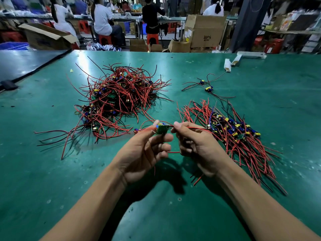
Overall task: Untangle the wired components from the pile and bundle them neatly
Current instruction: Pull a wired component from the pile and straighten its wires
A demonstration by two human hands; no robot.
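Note:
A tangled pile (118, 100) of small circuit boards with red and black wires lies on the green table, left of centre. A sorted row of wired boards (232, 129) lies to the right, wires fanned out. My left hand (144, 153) pinches a small green board (162, 129) above the table. My right hand (196, 145) pinches that board's red wire (191, 128) just to the right of it; more wire runs through its curled fingers. Two loose wired boards (206, 86) lie further back on the right.
The green table (52, 171) stretches wide, with a dark panel (20, 63) at its far left. White cartons (232, 62) lie near the far edge. Behind the table stand cardboard boxes (203, 32), red stools and several seated people at other benches.

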